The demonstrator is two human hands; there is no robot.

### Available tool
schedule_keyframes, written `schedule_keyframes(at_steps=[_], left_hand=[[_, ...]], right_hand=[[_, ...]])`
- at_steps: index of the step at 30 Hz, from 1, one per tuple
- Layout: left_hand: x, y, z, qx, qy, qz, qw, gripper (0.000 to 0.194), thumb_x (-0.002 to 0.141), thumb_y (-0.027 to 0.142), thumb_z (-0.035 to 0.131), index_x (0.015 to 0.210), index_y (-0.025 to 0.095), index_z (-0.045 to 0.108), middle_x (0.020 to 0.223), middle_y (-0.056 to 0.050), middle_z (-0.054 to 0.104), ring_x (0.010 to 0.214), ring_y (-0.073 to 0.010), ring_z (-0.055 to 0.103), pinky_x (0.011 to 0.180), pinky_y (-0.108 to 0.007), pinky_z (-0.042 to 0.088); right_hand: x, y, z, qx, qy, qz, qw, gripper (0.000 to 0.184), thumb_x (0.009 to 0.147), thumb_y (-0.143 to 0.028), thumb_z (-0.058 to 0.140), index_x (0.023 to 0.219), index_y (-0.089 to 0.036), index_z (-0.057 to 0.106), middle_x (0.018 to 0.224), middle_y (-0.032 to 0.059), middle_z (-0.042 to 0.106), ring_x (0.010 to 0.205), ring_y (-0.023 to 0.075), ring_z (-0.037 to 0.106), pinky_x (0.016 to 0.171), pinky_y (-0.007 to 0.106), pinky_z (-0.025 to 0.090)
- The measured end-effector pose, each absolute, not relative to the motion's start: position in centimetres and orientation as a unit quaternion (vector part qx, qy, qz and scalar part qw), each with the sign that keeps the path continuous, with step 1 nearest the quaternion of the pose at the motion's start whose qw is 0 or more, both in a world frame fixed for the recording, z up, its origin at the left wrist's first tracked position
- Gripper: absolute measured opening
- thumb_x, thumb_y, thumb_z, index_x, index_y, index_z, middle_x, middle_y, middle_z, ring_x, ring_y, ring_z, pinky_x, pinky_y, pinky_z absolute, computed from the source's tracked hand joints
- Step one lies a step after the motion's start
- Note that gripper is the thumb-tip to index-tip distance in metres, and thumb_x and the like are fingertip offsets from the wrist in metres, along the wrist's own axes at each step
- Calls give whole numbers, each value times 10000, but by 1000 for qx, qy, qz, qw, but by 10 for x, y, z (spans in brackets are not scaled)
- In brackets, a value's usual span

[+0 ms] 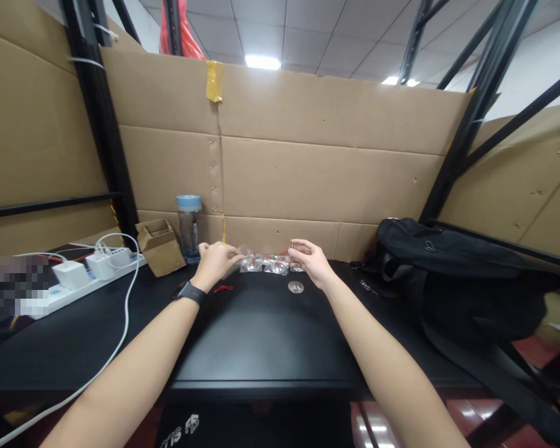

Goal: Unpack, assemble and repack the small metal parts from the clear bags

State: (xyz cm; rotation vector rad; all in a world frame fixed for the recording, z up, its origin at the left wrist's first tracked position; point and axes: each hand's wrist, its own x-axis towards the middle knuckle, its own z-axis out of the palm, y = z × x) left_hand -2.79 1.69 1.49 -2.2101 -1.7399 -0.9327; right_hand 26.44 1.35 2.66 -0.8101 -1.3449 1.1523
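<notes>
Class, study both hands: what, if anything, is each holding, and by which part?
The left hand appears to pinch a clear plastic piece by its edge. The right hand seems to hold a small thing; which part cannot be told.

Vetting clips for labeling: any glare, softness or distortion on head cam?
Head view: ceiling light blown out; soft sheen on black tabletop; clear plastic packets glint, fine detail soft; black rack posts splay outward toward top; mosaic over left end of white power strip.
</notes>
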Motion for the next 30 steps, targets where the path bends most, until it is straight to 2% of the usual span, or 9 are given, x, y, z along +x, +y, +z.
schedule_keyframes(at_steps=[5, 10, 16, 18, 21, 23, 25, 27, 30], left_hand=[[24, -5, 4, -883, -417, -214, 11, 318, 961, 510, 562, 948, 278, 779, 1035, -52, 781, 1013, -249, 656, 987, -420, 272], [32, -12, -7, -940, -320, -93, -79, 322, 928, 445, 623, 1204, 311, 718, 1289, -49, 685, 1168, -249, 627, 1020, -347, 381], [25, -11, -7, -942, -315, -84, -84, 380, 917, 239, 589, 1285, 278, 674, 1358, -57, 641, 1191, -230, 623, 1036, -313, 441], [27, -13, -6, -942, -324, -72, -52, 357, 916, 204, 574, 1240, 286, 700, 1318, -57, 660, 1191, -241, 616, 1028, -333, 444], [33, -15, -6, -944, -323, -73, -1, 277, 921, 190, 562, 1109, 264, 751, 1125, -74, 711, 1113, -257, 627, 972, -350, 463], [36, -14, -8, -945, -312, -99, 1, 226, 948, 223, 540, 991, 212, 761, 1014, -90, 709, 1011, -243, 649, 926, -334, 481], [39, -12, -11, -947, -291, -132, -22, 274, 983, 235, 483, 912, 178, 741, 1003, -97, 704, 932, -212, 664, 896, -306, 494], [41, -11, -15, -949, -275, -146, -43, 304, 988, 178, 428, 918, 170, 724, 1039, -97, 711, 925, -198, 676, 890, -288, 501], [43, -13, -16, -949, -279, -141, -53, 300, 928, 93, 455, 1058, 173, 714, 1116, -101, 728, 1020, -223, 683, 922, -298, 499]], right_hand=[[276, 20, 26, -385, -660, 388, 516, 491, 708, -393, 837, 1130, -192, 689, 1066, 85, 718, 810, 179, 710, 691, 294, 576], [287, 23, 24, -435, -816, 141, 354, 364, 678, -262, 830, 1029, -211, 749, 1002, 47, 760, 944, 198, 695, 891, 315, 518], [286, 12, 31, -453, -858, 100, 221, 305, 649, -331, 854, 921, -224, 765, 906, 11, 760, 835, 181, 691, 766, 252, 485], [285, 7, 35, -449, -864, 104, 204, 287, 645, -342, 854, 890, -222, 765, 889, 5, 759, 827, 178, 690, 740, 239, 473], [284, 2, 40, -444, -869, 104, 194, 262, 652, -348, 844, 864, -216, 765, 874, 5, 760, 822, 177, 689, 722, 233, 462], [283, 0, 42, -451, -864, 93, 204, 241, 659, -333, 835, 856, -214, 764, 865, 5, 761, 824, 177, 688, 720, 234, 456], [283, -2, 44, -457, -859, 85, 216, 236, 665, -321, 827, 864, -211, 765, 871, 8, 763, 822, 175, 684, 722, 235, 451], [282, -3, 46, -453, -858, 87, 225, 242, 675, -315, 819, 885, -208, 767, 883, 10, 764, 802, 167, 676, 720, 235, 450], [281, -4, 46, -440, -862, 88, 237, 247, 695, -331, 809, 905, -207, 768, 883, 10, 761, 778, 157, 665, 723, 235, 449]])
